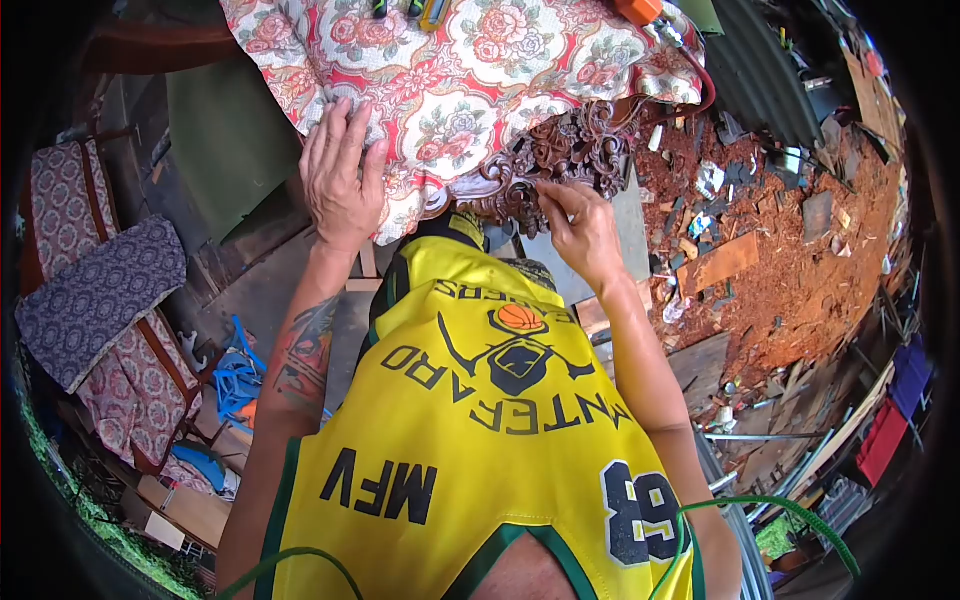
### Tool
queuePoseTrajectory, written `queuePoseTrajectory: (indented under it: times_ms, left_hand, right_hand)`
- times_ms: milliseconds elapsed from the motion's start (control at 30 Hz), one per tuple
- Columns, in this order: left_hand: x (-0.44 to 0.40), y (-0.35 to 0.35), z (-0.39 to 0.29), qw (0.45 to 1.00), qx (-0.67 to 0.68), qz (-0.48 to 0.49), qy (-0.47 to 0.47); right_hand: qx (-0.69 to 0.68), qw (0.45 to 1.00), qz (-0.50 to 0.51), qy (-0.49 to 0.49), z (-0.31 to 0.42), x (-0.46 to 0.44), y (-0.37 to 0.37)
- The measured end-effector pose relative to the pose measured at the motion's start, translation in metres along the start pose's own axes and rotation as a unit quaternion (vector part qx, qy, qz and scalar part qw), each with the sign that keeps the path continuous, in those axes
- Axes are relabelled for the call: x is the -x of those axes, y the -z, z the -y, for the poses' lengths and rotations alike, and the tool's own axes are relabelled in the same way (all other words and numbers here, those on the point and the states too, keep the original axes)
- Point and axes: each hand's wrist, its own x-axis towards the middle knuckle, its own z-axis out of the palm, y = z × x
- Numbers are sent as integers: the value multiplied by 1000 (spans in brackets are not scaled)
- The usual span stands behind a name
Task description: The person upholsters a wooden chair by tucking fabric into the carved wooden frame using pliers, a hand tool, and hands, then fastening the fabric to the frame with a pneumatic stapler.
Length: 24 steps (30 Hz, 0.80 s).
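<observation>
A fabric with red, cream and rose patterns (430, 90) covers the piece of furniture in front of me. Dark carved wood with scrolls and openings (575, 150) shows along its near right edge. My left hand (342, 180) lies on the fabric's left edge, fingers stretched out. At the carved wood, my right hand (585, 235) has its thumb and fingers drawn together in a pinch. Whatever is between those fingertips is too small or hidden to make out. On the fabric's far side lie a yellow-handled tool (434, 14) and an orange tool (638, 10), both partly cut off.
Patterned cushioned pieces (100, 300) stand at the left beside blue straps (238, 375). Reddish-brown ground (790, 270) strewn with scraps and litter spreads to the right. Corrugated sheet (750, 70) leans at the upper right. A green cord (780, 502) hangs near my right arm.
</observation>
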Motion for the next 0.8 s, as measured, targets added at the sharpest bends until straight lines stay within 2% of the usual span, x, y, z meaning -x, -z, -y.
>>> queuePoseTrajectory:
  times_ms: [133, 367, 433, 500, 600, 767, 800]
  left_hand:
    - [-1, -1, -2, 1000, 4, -8, 7]
    - [0, -5, 0, 1000, -1, -21, 0]
    - [0, -6, 1, 1000, 9, -26, 0]
    - [1, -7, 2, 999, 4, -32, -3]
    - [4, -8, 3, 999, -7, -34, 2]
    - [6, -8, 5, 999, 4, -40, -9]
    - [8, -8, 5, 999, -1, -40, -7]
  right_hand:
    - [55, 998, 22, 25, 8, -18, 6]
    - [50, 998, -6, 32, -1, -5, 8]
    - [48, 998, -13, 30, -9, 12, 8]
    - [63, 997, 18, -33, -9, 33, 12]
    - [43, 997, 37, -55, -30, 65, 6]
    - [52, 998, 24, -34, -70, 132, -10]
    - [69, 995, 43, -64, -70, 148, -9]
